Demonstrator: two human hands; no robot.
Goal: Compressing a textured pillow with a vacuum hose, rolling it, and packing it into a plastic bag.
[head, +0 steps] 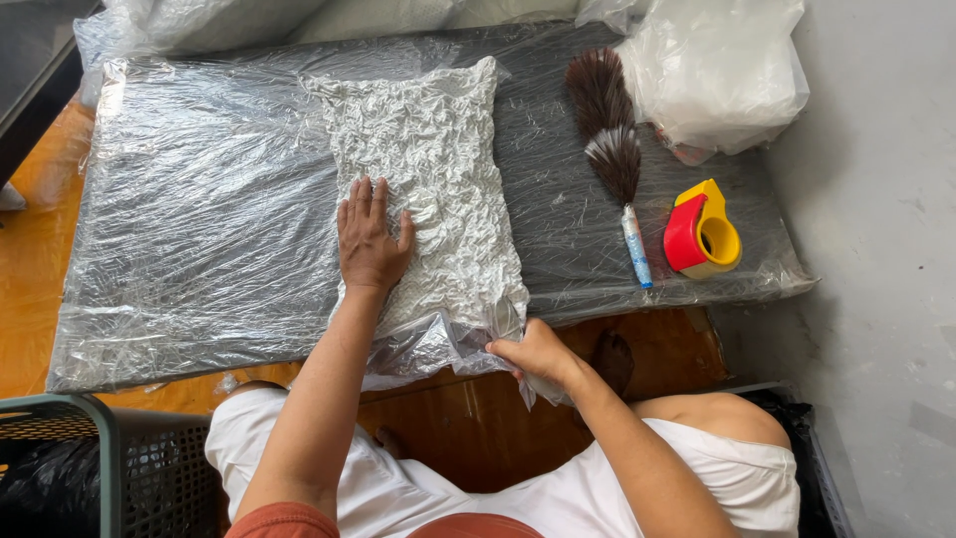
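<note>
At far left a green crate stands on the wooden floor, apart from the work. Centre-left, the left hand lies flat with fingers spread on the white crinkled pack, apparently pinning it to the film-covered board. Right hand pinches the bag's loose clear end at the board's near edge, drawing it taut. Further right lie a duster and tape dispenser, idle yet within reach.

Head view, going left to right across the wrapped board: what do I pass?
Left hand flat on the crinkled white pack → feather duster → red-and-yellow tape dispenser
</note>
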